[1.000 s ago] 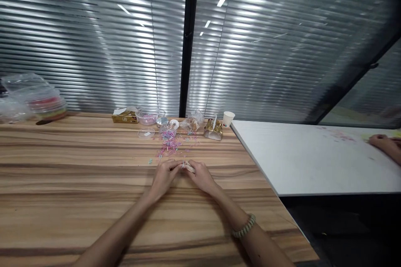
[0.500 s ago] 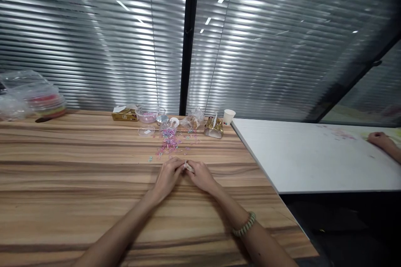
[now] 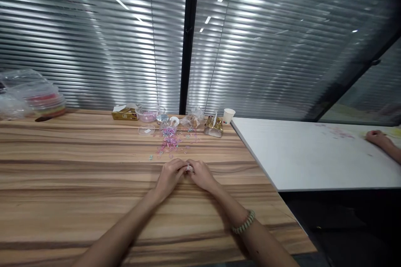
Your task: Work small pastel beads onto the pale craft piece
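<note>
Over the wooden table (image 3: pixel 94 200) my left hand (image 3: pixel 171 175) and my right hand (image 3: pixel 200 174) meet, fingertips pinched together. Between them is a small whitish piece (image 3: pixel 189 168), mostly covered by the fingers; its kind cannot be made out. Both hands are closed on it. Just beyond them lies a loose heap of small pink, purple and teal plastic links (image 3: pixel 169 142), spilling from a clear cup (image 3: pixel 168 127) that lies toward the window. A few teal bits (image 3: pixel 151 157) lie apart, left of the heap.
Along the back stand a gold box (image 3: pixel 125 112), a clear bowl (image 3: pixel 147 114) with pink pieces, a clear lid (image 3: pixel 146 130), a crumpled plastic bag (image 3: pixel 194 117), a gold packet (image 3: pixel 213 126) and a paper cup (image 3: pixel 228 115). Another person's hand (image 3: pixel 376 137) rests over the white table (image 3: pixel 313 162).
My hands have shifted very slightly to the right and closer together around the whitish piece, which shows a little less. The objects on the table keep their places.
</note>
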Available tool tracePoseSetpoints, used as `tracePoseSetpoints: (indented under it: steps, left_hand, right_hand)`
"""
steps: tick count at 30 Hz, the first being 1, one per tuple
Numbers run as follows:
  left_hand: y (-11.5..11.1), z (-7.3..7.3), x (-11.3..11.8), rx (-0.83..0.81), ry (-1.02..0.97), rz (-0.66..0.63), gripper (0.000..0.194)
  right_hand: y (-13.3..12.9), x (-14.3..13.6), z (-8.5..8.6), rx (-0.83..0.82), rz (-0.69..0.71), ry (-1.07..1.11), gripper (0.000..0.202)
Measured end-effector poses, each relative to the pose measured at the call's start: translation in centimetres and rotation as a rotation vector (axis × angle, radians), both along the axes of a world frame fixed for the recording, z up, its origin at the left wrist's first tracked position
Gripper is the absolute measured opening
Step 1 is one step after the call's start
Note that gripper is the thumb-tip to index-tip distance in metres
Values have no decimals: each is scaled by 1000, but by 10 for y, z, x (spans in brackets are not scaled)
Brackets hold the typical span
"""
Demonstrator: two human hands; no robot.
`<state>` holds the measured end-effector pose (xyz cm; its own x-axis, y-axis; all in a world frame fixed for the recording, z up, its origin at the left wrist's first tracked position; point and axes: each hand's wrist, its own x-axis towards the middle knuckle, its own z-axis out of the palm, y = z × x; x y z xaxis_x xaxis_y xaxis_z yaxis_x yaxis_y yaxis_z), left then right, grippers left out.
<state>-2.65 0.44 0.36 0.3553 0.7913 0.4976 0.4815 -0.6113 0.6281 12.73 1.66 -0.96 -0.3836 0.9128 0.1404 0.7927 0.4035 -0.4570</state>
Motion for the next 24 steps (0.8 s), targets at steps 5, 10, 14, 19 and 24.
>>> tracePoseSetpoints:
  steps: [5, 10, 14, 19, 24]
  left_hand:
    - [0, 1, 0, 1, 17, -26, 15]
    - [0, 0, 1, -64, -7, 12, 14]
    - [1, -1, 1, -103, -63, 4, 13]
    - [3, -2, 1, -134, -105, 3, 13]
    - [3, -1, 1, -153, -116, 13, 14]
  right_hand:
    - [-2, 0, 4, -3, 1, -21, 22]
    - [-3, -1, 4, 14, 0, -60, 22]
    - [-3, -1, 3, 35, -5, -69, 22]
    - [-3, -1, 2, 27, -6, -63, 21]
    - [-3, -1, 1, 48, -4, -42, 21]
